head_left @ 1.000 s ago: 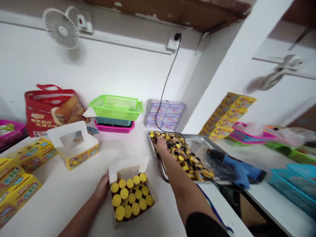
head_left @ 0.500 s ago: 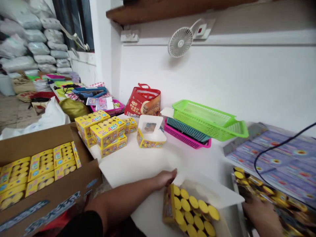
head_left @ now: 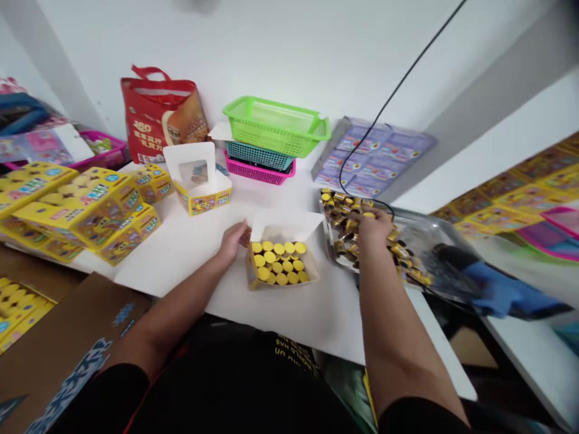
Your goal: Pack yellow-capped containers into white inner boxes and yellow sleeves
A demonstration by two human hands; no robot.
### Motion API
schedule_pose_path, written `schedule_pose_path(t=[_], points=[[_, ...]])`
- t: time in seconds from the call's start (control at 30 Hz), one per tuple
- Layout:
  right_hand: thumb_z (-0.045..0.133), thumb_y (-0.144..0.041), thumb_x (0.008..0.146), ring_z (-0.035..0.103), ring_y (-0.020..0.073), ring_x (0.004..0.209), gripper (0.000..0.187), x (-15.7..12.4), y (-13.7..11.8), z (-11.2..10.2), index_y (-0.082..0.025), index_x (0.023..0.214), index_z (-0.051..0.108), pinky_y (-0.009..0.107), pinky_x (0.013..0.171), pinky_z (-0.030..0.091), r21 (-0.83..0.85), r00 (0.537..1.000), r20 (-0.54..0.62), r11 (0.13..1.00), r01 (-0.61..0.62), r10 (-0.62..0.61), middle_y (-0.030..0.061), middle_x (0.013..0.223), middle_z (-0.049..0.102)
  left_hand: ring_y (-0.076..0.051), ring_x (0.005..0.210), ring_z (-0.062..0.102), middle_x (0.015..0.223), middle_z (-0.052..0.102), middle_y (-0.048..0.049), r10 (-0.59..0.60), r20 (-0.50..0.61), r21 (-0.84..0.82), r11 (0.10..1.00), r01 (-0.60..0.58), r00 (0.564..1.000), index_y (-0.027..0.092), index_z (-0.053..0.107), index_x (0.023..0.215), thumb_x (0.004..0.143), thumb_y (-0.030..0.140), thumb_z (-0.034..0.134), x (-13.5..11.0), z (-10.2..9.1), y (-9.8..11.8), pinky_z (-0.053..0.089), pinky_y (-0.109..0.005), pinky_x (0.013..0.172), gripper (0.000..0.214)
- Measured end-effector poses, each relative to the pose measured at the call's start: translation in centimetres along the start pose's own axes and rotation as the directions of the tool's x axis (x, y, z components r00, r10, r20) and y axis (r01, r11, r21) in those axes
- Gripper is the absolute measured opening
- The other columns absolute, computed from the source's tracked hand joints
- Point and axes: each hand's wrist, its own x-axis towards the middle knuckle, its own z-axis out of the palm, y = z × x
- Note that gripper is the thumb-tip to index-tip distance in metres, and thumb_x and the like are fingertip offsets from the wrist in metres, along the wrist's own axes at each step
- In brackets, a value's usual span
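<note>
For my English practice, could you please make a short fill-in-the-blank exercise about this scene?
1. The right hand reaches into a metal ____ of small bottles.
2. The left hand is beside the open box, whose bottles have ____ caps.
3. In the stack of three plastic baskets, the ____ one is on top.

Answers: tray; yellow; green.

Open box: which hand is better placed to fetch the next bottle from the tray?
Right, likely: the right hand is in the tray among the bottles; the left hand is at the side of the box, farther off.
</note>
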Motion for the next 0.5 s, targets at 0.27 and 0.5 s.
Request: schedule_pose_path(t=[0.27, 0.5], points=[[0.082, -0.032, 0.073, 0.067, 0.0174, 0.071, 0.038, -16.2, -5.2, -6.0, -0.025, 0.107, 0.068, 0.03, 0.055, 0.056, 0.695, 0.929, 0.109, 0.696, 0.184, -0.354, 0.0015, 0.098, 0.069, -0.012, 0.051, 0.055, 0.063, 0.06, -0.0002, 0.302, 0.039, 0.01, 0.953, -0.303, 0.952, 0.017, 0.07, 0.085, 0.086, 0.059, 0.073, -8.3, 3.2, 8.0, 0.037, -0.023, 0.046, 0.042], [0.061, -0.027, 0.092, 0.068, 0.0268, 0.112, 0.019, -23.3, -10.4, -2.4, -0.027, 0.111, 0.065, 0.05, 0.096, 0.058, 0.459, 0.637, -0.029, 0.556, 0.693, -0.771, 0.0103, 0.119, 0.069, -0.026, 0.102, 0.068, 0.111, 0.07, -0.009, -0.074, 0.247, -0.214, 0.968, 0.129, 0.966, 0.018, 0.069, 0.114, 0.083, 0.073, 0.072, -9.9, 7.7, 7.3, 0.058, -0.032, 0.08, 0.063]])
